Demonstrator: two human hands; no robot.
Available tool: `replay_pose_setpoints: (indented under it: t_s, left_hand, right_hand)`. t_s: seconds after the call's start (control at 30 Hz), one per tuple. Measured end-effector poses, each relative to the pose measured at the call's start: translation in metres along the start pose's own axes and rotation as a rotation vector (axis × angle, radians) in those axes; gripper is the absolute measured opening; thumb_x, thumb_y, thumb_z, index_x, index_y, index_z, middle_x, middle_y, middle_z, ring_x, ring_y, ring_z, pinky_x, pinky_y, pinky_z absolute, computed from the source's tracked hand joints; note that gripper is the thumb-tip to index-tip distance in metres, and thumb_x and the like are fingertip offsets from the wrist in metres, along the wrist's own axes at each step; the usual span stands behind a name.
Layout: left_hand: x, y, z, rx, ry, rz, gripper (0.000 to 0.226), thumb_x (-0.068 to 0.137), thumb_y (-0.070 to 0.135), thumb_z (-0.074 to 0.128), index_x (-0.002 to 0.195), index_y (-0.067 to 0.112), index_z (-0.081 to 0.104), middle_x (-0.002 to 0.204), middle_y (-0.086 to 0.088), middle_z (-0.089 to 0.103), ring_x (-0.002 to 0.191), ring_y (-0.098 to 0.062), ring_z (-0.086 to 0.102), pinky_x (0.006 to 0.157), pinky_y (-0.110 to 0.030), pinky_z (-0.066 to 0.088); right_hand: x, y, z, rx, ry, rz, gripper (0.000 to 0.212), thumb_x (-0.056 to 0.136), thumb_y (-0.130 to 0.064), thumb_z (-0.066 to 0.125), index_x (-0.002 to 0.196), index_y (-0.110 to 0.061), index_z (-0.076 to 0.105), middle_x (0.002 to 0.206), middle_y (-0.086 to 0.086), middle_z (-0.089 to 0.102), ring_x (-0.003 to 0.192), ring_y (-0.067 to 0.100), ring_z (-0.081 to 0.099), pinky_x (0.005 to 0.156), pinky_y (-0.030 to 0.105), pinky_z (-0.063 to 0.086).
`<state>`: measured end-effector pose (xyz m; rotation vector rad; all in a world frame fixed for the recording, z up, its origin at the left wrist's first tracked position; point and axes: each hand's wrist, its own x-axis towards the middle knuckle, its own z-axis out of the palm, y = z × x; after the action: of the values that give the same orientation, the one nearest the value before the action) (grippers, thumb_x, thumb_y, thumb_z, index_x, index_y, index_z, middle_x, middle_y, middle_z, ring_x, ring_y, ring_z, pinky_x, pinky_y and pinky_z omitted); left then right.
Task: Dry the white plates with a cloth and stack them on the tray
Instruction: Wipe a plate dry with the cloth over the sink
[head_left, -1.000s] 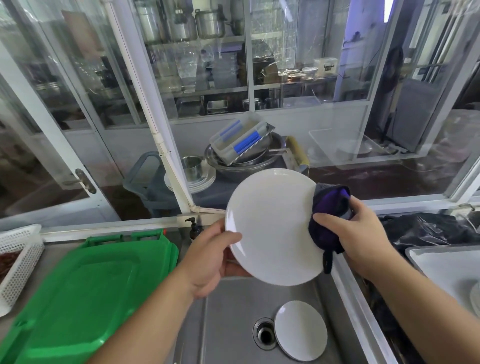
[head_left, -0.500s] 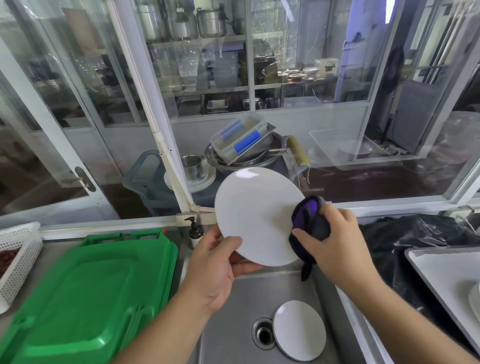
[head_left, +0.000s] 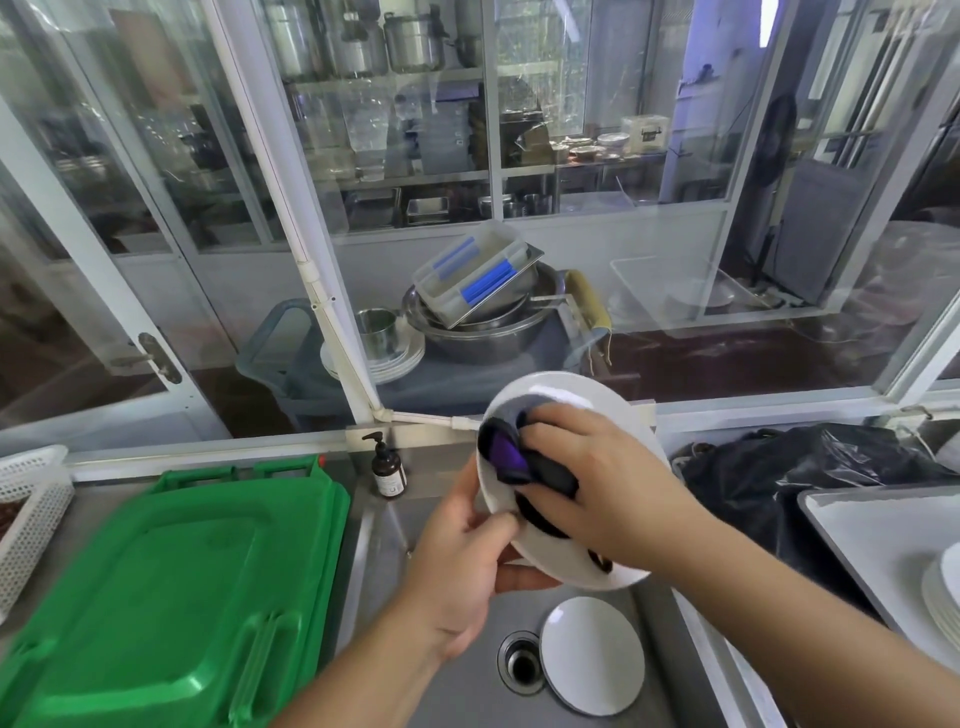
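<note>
The right hand (head_left: 587, 483) covers much of the cloth (head_left: 511, 457) and the middle of the held plate (head_left: 561, 395); that plate's underside is out of sight, as are the left hand's (head_left: 462, 566) fingers behind it. Right of the plate, the tray (head_left: 872, 525) and its stack of plates (head_left: 943, 597) are cut by the picture's edge. Left of it, the white basket (head_left: 31, 499) is cropped, its contents unclear.

Both forearms reach in from 6 o'clock, bare to the frame edge. The left hand (head_left: 460, 564) is curled, thumb up on top, fingers tucked beneath what it grips. The right hand (head_left: 602, 483) lies at its 1 o'clock, palm down, knuckles up, fingers (head_left: 545, 423) bent and pressing toward 9 o'clock
</note>
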<state>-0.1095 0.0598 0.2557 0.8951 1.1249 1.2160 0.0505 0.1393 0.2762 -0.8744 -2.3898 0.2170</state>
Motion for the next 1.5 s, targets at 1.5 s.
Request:
replay_pose_setpoints:
  t_s: [1.5]
  left_hand:
    - [0.008, -0.01, -0.036, 1.686, -0.007, 0.923, 0.108, 0.08, 0.007, 0.076, 0.161, 0.048, 0.018, 0.138, -0.013, 0.065, 0.118, -0.033, 0.07, 0.066, -0.04, 0.065]
  right_hand:
    - [-0.012, -0.006, 0.0, 1.538, 0.322, 1.035, 0.033, 0.093, -0.022, 0.057, 0.106, 0.001, 0.077, 0.102, 0.027, 0.066, 0.092, 0.045, 0.057, 0.074, 0.048, 0.043]
